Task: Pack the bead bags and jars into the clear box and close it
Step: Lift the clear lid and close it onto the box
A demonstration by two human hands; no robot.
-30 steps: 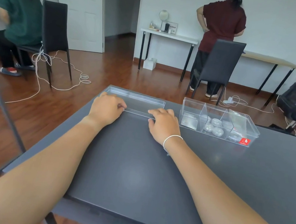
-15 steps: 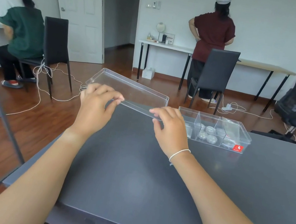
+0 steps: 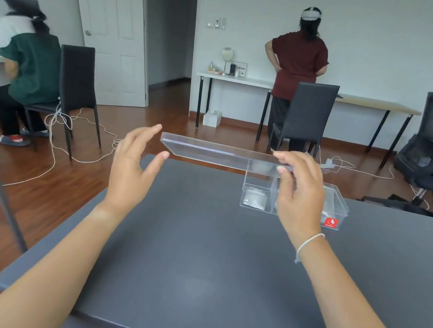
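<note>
The clear lid (image 3: 211, 153) is in the air above the table's far edge, nearly level and seen edge-on. My right hand (image 3: 296, 196) grips its right part, thumb below and fingers on top. My left hand (image 3: 132, 167) is beside the lid's left end with fingers spread; I cannot tell if it touches the lid. The clear box (image 3: 341, 202), with dividers and a red sticker (image 3: 330, 223), stands on the table under the lid's right end. A bead bag (image 3: 254, 199) lies in its left compartment. My right hand hides the middle compartment.
The dark grey table (image 3: 194, 259) ends just beyond the box. Past it are a wooden floor with loose white cables (image 3: 75, 153), black chairs (image 3: 302, 115), and two people at desks with their backs turned.
Both hands lifted the lid off the table and carried it to the right, over the box. My left hand has opened at the lid's left end. The camera tilted up.
</note>
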